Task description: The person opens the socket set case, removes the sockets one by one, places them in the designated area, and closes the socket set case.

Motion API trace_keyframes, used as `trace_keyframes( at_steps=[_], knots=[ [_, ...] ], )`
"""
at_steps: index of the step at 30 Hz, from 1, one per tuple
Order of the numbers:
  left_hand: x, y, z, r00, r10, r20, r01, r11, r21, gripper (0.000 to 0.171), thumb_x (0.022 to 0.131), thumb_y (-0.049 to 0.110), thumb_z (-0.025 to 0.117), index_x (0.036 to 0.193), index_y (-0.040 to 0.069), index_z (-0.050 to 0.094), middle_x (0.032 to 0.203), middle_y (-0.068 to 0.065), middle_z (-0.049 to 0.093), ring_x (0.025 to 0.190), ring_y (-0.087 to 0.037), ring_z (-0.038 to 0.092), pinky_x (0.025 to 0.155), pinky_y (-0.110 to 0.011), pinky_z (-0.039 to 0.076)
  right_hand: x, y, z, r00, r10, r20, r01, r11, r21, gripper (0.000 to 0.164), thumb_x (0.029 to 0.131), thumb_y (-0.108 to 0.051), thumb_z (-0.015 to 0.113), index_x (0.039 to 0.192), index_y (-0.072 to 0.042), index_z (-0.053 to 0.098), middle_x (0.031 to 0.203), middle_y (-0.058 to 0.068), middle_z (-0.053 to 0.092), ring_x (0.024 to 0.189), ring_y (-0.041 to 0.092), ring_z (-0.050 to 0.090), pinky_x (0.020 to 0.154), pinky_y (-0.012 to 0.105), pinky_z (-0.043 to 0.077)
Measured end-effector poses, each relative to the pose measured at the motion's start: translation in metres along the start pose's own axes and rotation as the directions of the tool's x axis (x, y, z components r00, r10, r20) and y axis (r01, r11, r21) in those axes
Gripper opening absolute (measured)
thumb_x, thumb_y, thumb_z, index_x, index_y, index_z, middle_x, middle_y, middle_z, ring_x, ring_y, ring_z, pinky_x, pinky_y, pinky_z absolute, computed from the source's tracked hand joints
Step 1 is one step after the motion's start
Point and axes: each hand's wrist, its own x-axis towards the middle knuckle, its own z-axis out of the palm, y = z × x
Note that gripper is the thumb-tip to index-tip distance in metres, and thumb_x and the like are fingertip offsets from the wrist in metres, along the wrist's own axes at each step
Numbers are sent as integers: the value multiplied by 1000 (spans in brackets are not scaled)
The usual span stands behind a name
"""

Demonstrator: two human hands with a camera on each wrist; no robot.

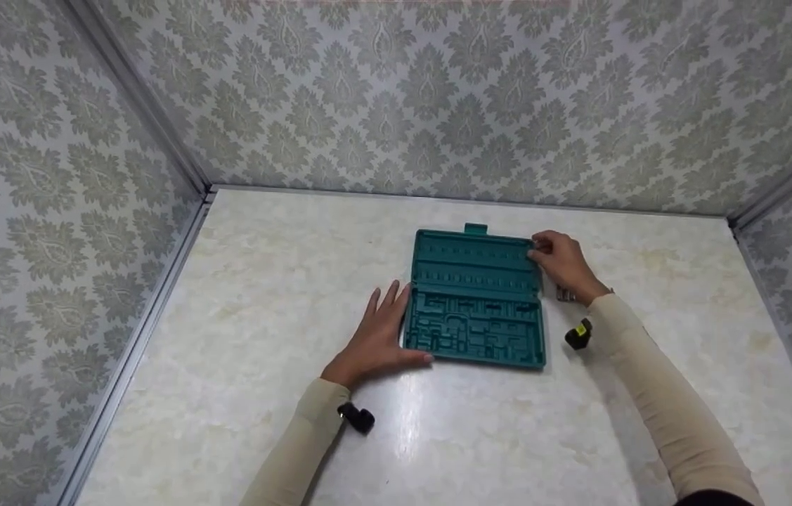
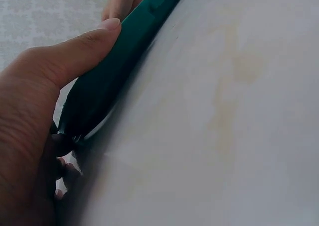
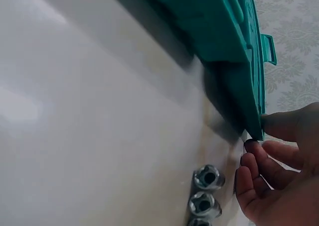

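Observation:
A dark green plastic tool case (image 1: 476,299) lies opened flat on the table, its lid at the back and its moulded tray at the front. My left hand (image 1: 378,341) rests against the left side, fingers straight and spread, with the thumb (image 2: 89,49) touching the front edge. At the lid's back right corner, my right hand (image 1: 564,263) pinches the rim between thumb and fingers. Metal sockets (image 3: 207,177) stand on the table beside the case, partly hidden under my right wrist in the head view.
The pale marbled table (image 1: 262,295) reaches patterned walls (image 1: 381,91) at the back and on both sides. A latch tab (image 1: 476,228) juts from the lid's back edge. Black wrist cameras (image 1: 356,418) hang from both forearms.

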Motion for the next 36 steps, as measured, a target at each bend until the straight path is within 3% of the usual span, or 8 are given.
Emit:
trace_keyframes(
  at_steps=[5, 10, 19, 28, 36],
  knots=[
    [0, 0, 1, 1000, -13, -14, 13, 1000, -22, 143, 77, 81, 84, 180, 18, 6, 186, -7, 7, 171, -22, -4, 137, -46, -6, 4, -1, 2, 999, 33, -4, -33, 999, -16, 43, 113, -12, 59, 148, 12, 59, 139, 32, 63, 128, 43, 61, 110, 61, 50],
    [0, 0, 4, 999, -12, -36, 10, 1000, -29, 142, 75, 83, 83, 180, 24, 7, 186, -3, 10, 171, -20, -3, 137, -47, -5, 3, -3, 1, 997, 41, -65, -40, 999, 7, 40, 112, -10, 61, 146, 11, 62, 134, 29, 66, 122, 40, 63, 105, 56, 53],
    [0, 0, 5, 998, 9, -59, -12, 999, -47, 139, 75, 82, 83, 180, 29, 9, 185, 1, 15, 171, -19, 0, 137, -47, -7, -11, -13, -7, 984, -42, -174, 54, 997, 61, 36, 111, -8, 63, 145, 5, 66, 132, 25, 68, 117, 34, 62, 96, 44, 51],
    [1, 2, 5, 997, -50, -51, 48, 998, -38, 138, 74, 77, 86, 179, 32, 8, 185, 2, 13, 171, -16, -1, 137, -46, -4, -27, -21, -12, 963, -88, -256, 107, 992, 64, 36, 110, -4, 64, 144, 4, 67, 135, 23, 70, 116, 32, 65, 102, 48, 53],
    [1, 3, 8, 995, -83, -50, 82, 996, -30, 139, 73, 80, 85, 179, 36, 6, 185, 3, 10, 171, -14, -4, 137, -45, -4, -42, -26, -15, 939, -151, -309, 178, 982, 61, 37, 108, -1, 67, 144, 4, 69, 132, 20, 73, 107, 20, 64, 94, 25, 51]
  ],
)
